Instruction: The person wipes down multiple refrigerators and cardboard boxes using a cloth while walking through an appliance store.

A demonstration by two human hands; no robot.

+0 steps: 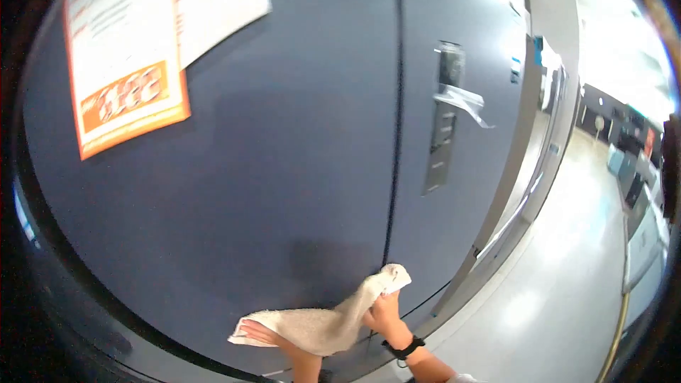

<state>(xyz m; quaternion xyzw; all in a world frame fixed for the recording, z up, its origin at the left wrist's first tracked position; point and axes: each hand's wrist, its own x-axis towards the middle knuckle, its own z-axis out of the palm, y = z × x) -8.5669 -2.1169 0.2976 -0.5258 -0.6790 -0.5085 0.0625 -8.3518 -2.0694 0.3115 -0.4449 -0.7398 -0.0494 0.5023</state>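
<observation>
A beige cloth (319,328) is stretched between my two hands, low in front of a dark blue-grey refrigerator (298,170). My left hand (268,337) is at the cloth's left end, its fingers over the fabric near the lower part of the door. At the other end, my right hand (384,313) grips a bunched corner close to the vertical gap between the doors. A black band (404,348) circles the right wrist. Part of the left hand is covered by the cloth.
An orange-bordered sign (128,106) and a white sheet (220,7) are at the upper left door. A dark panel (447,128) with loose clear film (462,98) is on the right door. A pale floor aisle (553,262) runs along the right, beside several appliances.
</observation>
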